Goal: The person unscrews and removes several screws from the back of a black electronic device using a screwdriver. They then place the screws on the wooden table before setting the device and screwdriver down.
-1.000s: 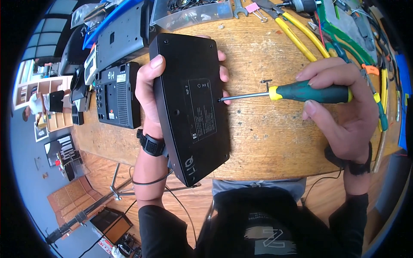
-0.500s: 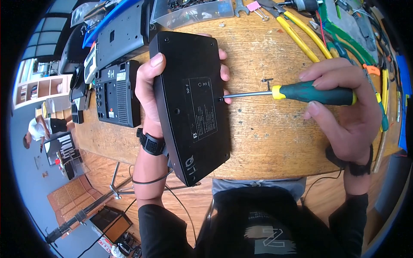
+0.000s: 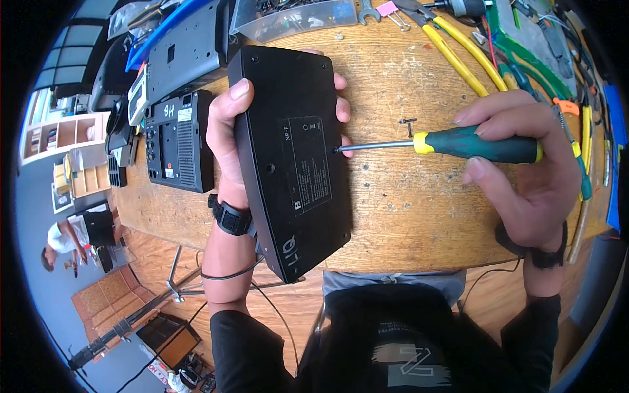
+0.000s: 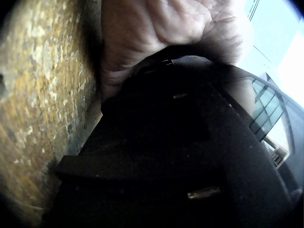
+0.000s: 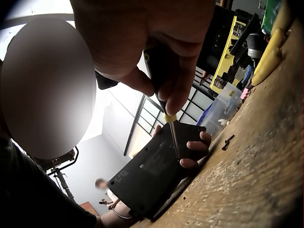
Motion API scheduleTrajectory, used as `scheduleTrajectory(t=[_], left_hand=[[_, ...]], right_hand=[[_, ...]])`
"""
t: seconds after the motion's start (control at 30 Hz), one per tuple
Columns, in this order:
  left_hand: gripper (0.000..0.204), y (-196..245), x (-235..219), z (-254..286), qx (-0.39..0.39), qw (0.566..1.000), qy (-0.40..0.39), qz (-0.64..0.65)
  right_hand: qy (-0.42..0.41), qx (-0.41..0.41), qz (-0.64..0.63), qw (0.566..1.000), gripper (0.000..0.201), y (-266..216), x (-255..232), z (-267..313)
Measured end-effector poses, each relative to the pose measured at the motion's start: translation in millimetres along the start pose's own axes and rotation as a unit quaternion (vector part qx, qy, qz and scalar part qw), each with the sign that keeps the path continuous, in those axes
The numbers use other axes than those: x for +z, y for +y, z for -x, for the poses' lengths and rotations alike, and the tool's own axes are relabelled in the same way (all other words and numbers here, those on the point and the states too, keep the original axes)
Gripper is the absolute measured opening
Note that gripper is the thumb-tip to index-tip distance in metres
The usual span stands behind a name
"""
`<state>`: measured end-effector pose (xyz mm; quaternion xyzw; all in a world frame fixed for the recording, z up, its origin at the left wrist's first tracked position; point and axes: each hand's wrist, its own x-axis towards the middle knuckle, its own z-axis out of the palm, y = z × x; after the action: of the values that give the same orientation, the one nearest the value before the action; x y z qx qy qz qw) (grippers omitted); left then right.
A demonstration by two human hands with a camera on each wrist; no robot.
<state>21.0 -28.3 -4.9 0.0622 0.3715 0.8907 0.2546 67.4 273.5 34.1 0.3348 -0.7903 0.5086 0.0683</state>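
In the head view my left hand (image 3: 226,128) grips a flat black box (image 3: 282,85) from its left side, thumb over the near edge and fingertips showing past the right edge. The box has a printed label and stands tilted above the table. My right hand (image 3: 547,167) holds a green screwdriver (image 3: 488,143) with a yellow collar, its handle between thumb and fingers. The screwdriver's tip meets a hole near the box's right edge, seen too in the right wrist view, where the shaft (image 5: 174,140) points down at the box. Dark screws (image 3: 408,124) lie on the table behind the shaft.
The worn wooden table (image 3: 386,216) also bears a second black device (image 3: 180,147) and a larger black housing (image 3: 187,56) at left. A clear bin (image 3: 295,26) of small parts stands at the back, yellow-handled pliers (image 3: 458,59) at back right. Another person (image 3: 69,239) is in the background.
Screwdriver and right hand have shifted slightly to the right; the tip stays at the same hole. The box is still held in my left hand. The background person has moved.
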Motion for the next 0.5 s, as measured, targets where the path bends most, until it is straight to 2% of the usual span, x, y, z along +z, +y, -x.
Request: scheduleTrajectory(t=[0.5], left_hand=[[0.091,2.9,-7.1,0.1,-0.011,0.999,-0.029,-0.031]], right_hand=[[-0.007,0.021,-0.003,1.000,0.034,-3.3,-0.2,0.6]])
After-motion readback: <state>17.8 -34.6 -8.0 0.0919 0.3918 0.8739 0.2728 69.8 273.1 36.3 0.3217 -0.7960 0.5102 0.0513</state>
